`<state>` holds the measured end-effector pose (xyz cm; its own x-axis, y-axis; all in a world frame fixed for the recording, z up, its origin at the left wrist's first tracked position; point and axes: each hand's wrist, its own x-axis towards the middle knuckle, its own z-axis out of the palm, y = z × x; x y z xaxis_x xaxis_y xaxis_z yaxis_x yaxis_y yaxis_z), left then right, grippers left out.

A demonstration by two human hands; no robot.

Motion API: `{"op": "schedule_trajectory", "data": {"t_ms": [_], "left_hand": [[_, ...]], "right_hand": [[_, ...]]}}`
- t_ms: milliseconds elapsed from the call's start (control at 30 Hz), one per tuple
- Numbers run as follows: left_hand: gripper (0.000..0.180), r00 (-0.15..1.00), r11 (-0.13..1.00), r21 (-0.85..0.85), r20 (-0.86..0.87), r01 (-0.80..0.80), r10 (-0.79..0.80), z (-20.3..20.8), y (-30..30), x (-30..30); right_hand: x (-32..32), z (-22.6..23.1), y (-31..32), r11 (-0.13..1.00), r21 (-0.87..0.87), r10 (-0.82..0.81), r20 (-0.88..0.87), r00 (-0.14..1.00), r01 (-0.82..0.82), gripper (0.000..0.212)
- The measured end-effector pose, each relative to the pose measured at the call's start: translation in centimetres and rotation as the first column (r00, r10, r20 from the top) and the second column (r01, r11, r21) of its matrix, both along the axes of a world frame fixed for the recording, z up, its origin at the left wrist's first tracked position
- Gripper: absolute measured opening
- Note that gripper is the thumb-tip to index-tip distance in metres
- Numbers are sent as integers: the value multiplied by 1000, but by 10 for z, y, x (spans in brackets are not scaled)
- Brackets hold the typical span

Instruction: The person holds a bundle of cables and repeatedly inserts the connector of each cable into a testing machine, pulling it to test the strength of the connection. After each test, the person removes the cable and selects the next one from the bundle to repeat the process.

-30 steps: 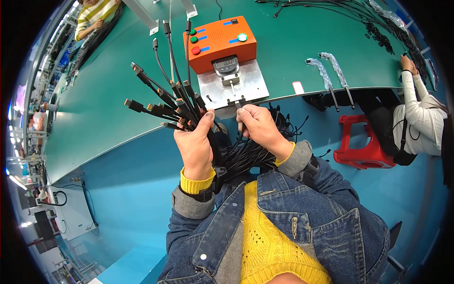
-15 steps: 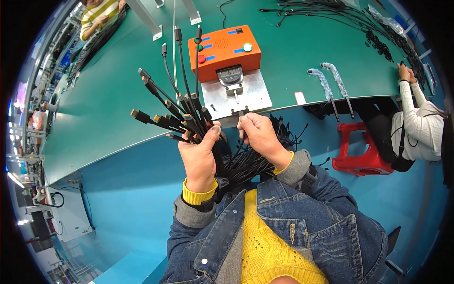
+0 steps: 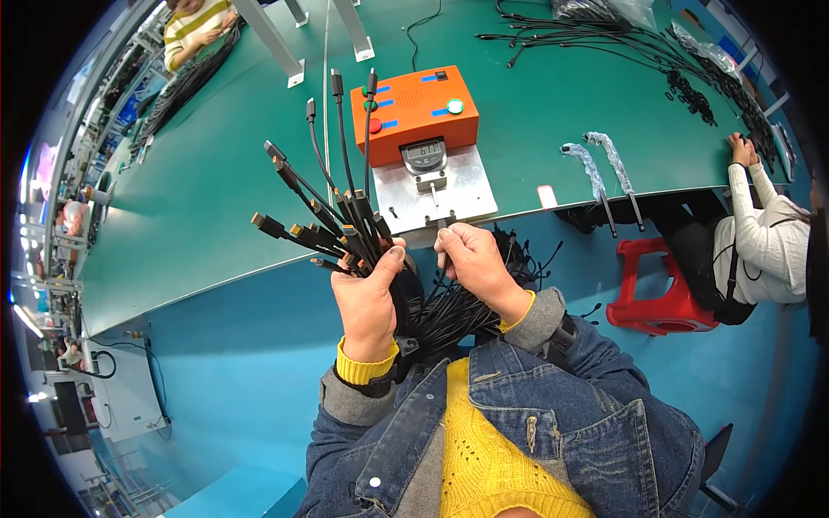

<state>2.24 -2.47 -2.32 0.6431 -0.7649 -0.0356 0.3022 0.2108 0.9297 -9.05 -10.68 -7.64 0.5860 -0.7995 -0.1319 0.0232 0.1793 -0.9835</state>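
Note:
My left hand [image 3: 367, 298] is closed round a bundle of black cables [image 3: 332, 226], whose connector ends fan up and to the left, some with copper-coloured tips. Between thumb and fingers, my right hand [image 3: 473, 261] pinches the black connector of one cable [image 3: 444, 226] at the front edge of a metal plate [image 3: 471, 177]. On that plate a digital gauge [image 3: 422, 155] with a small display points its rod toward the connector. Behind stands an orange box [image 3: 419, 112] with round buttons, one lit. Whether the connector sits inside the fixture is hidden by my fingers.
More black cables [image 3: 449, 315] hang below the table edge. Two plastic-wrapped cables [image 3: 596, 173] lie at the right of the green table [image 3: 199, 207], near a red stool [image 3: 643, 293]. Co-workers [image 3: 194, 30] sit far left and at right. Metal posts [image 3: 272, 39] stand behind the box.
The whole view has shifted slightly, so the box and plate appear a little lower. Both hands keep their grip, with the right one still at the plate's front edge.

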Motion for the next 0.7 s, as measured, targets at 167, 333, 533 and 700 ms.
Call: {"op": "schedule_trajectory", "data": {"t_ms": [167,333,533,700], "left_hand": [[15,1000,1000,-10,-22,7,-7,0,2,-1],[16,1000,1000,-2,-5,11,-11,-1,4,-4],[16,996,996,37,-39,84,-82,0,11,-10],[17,988,987,44,-18,157,-156,-5,4,-15]], "right_hand": [[0,1,1,1000,7,-5,16,1000,5,26],[-8,1,4,1000,-14,2,-36,999,-2,25],[-37,4,6,691,-674,-212,-534,818,-261,20],[-27,43,4,767,-641,-147,-176,973,0,15]]}}
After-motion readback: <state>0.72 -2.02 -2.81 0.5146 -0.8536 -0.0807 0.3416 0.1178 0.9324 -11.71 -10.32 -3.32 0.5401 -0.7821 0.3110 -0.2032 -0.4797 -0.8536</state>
